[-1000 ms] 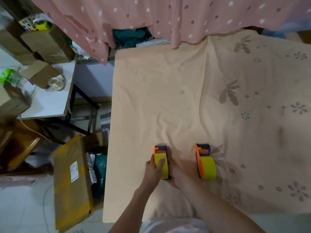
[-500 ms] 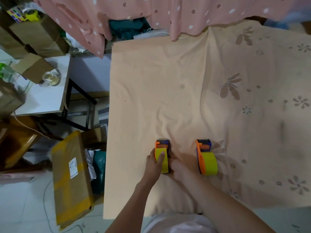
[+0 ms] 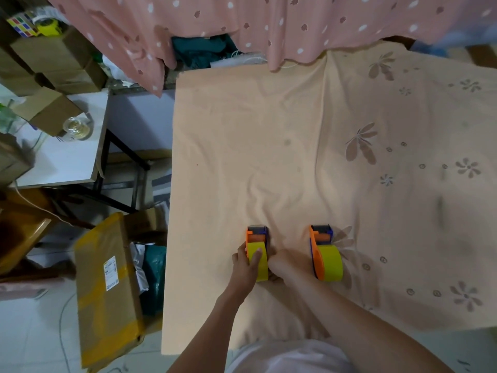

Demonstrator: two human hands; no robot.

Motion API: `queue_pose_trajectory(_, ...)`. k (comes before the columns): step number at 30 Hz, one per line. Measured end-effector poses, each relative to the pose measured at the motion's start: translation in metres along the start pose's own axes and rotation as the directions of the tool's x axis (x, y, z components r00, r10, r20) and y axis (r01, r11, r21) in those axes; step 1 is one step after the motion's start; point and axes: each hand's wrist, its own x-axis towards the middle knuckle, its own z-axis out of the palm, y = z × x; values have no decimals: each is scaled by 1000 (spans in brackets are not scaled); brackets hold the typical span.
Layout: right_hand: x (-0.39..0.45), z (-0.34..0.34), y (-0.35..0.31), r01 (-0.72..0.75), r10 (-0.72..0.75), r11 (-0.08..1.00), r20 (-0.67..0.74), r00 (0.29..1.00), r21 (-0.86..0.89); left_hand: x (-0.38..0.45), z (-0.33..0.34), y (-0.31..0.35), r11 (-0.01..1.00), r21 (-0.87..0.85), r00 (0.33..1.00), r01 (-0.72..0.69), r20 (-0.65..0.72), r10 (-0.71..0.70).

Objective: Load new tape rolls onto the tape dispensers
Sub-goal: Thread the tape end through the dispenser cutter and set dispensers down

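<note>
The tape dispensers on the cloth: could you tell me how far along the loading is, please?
Looks done: the right dispenser carries a yellow roll and stands untouched. In hand: the left hand and right hand grip the left dispenser, its yellow roll already on. Left: apparently only finishing that one; no spare rolls on the cloth.

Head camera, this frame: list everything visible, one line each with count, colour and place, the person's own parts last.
tape dispenser: two, orange with yellow rolls; one held near the front edge, the other free to its right
bed sheet: one, peach with flower prints, covers the work surface
curtain: one, pink with spots, hanging at the back
cardboard boxes: several, brown, stacked back left
side table: one, white top, left
glass jar: one, clear, on the side table
parcel: one, brown with yellow tape, on the floor left
left hand: grips the held dispenser's left side
right hand: against its right side, fingers hidden
</note>
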Motion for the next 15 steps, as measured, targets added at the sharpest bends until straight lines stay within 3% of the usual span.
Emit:
queue_pose_trajectory(3, -1, 11, 2, -27, 26, 997, 5, 1000, 76, 2, 2, -11, 994, 104, 998, 33, -56, -28)
queue_pose_trajectory(6, 0, 16, 3, -43, 23, 977, 97, 995, 209, 4, 2, -13, 995, 99, 999, 29, -48, -24)
queue_pose_trajectory(9, 3, 14, 9, 56, -75, 989, 132, 988, 140, 3, 2, -13, 999, 6, 999, 41, -17, -41)
queue_pose_trajectory(15, 15, 19, 15, 118, -122, 992, 118, 985, 44, 0, 0, -10, 990, -126, 998, 66, 13, -65)
